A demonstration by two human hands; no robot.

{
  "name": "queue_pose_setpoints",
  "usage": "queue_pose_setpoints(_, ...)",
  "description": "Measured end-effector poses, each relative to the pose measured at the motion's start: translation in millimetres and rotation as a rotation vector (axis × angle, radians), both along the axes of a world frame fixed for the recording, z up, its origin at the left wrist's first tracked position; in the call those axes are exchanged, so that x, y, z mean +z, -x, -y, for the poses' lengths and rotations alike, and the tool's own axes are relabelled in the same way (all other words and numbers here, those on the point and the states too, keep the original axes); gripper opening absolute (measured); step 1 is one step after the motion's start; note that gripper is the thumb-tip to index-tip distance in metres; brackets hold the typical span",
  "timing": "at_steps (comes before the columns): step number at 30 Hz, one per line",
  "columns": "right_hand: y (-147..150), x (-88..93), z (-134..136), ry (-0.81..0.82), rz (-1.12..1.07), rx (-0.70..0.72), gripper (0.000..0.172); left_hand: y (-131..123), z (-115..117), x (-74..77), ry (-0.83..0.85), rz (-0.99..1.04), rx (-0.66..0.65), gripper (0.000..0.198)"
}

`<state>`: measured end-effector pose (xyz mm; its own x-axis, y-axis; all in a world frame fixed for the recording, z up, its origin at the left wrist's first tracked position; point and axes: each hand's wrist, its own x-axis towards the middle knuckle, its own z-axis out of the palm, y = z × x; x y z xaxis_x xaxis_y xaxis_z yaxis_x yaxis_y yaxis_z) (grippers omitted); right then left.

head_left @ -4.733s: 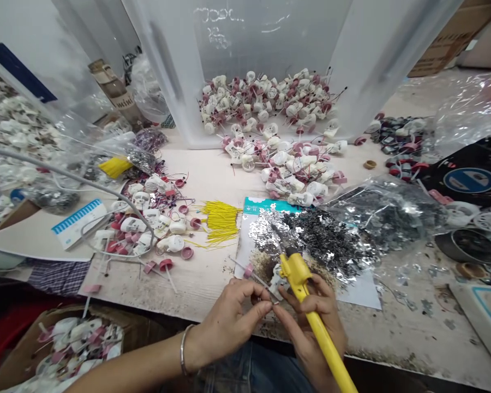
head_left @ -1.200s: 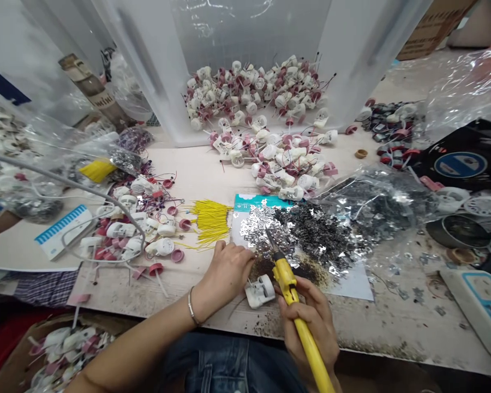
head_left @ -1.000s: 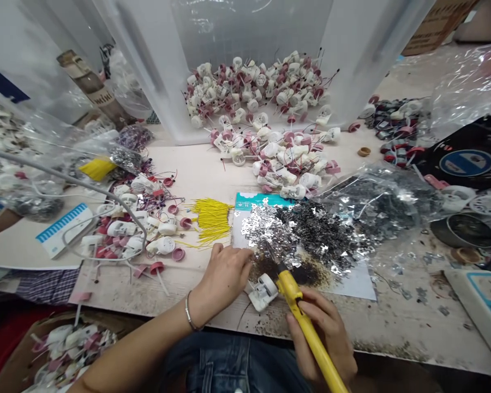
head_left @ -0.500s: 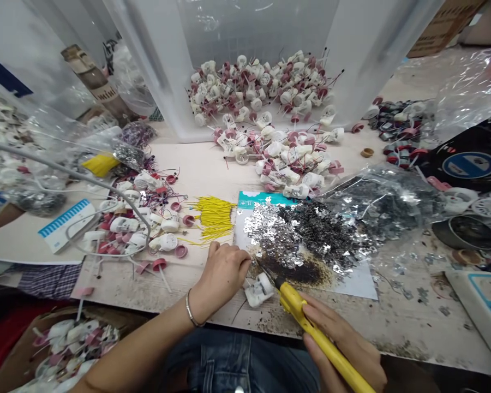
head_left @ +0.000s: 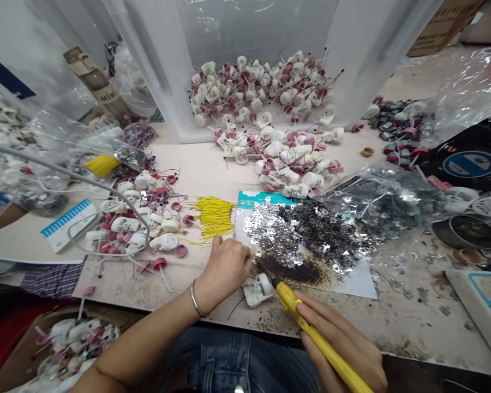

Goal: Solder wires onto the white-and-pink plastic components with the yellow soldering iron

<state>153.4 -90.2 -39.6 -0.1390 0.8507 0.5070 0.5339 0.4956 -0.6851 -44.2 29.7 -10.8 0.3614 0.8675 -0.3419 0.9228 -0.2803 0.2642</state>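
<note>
My right hand [head_left: 339, 338] is wrapped round a yellow electric screwdriver [head_left: 306, 322], whose dark nose points up and left. That nose ends at the right side of a small white plastic housing [head_left: 258, 290] with a thin dark wire, lying near the table's front edge. Just above and left of the housing is my left hand [head_left: 227, 267], its fingers curled closed. Its fingertips are turned away, so whatever they pinch is hidden. Beyond both hands, silvery metal plates [head_left: 265, 224] and a dark heap of small parts [head_left: 323, 229] lie on a white sheet.
Yellow wires [head_left: 215, 218] lie left of the sheet. White and pink plastic assemblies [head_left: 286, 158] spill from a large translucent bin [head_left: 159, 82]. A grey cable loop [head_left: 106, 254] crosses more parts at left. A scale-like device [head_left: 483, 311] stands at right.
The screwdriver's thin bit, visible before, no longer shows clearly. My left hand has lifted and turned slightly. The white housing has shifted a little, with its wire swung left.
</note>
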Motion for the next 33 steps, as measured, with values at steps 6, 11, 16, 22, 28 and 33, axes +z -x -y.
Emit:
queue_pose_setpoints(6,32.0,-11.4,-12.5,-0.067,-0.15,-0.154,0.024,1.0,-1.0,-0.2,-0.003,0.005,-0.002,0.026)
queue_pose_setpoints(11,55.3,-26.7,-22.0,-0.112,0.005,-0.154,0.013,1.0,3.7,1.9,0.028,0.031,0.012,0.024)
queue_pose_setpoints(16,39.8,-21.6,-25.3,-0.076,-0.03,-0.194,0.014,-3.6,12.9,3.6,0.102,0.074,-0.036,0.021)
queue_pose_setpoints(22,5.5,-23.4,-66.3,-0.183,0.17,-0.379,0.015,-6.2,18.1,11.3,0.135,0.081,-0.062,0.017)
queue_pose_setpoints(28,-3.5,-30.5,-94.8,0.025,0.383,-0.234,0.033,4.2,17.6,18.1,0.097,0.098,-0.054,0.017)
queue_pose_setpoints(33,-12.1,-34.9,-89.5,-0.021,0.412,-0.179,0.034,29.0,-1.3,14.5,-0.11,-0.065,0.092,0.022)
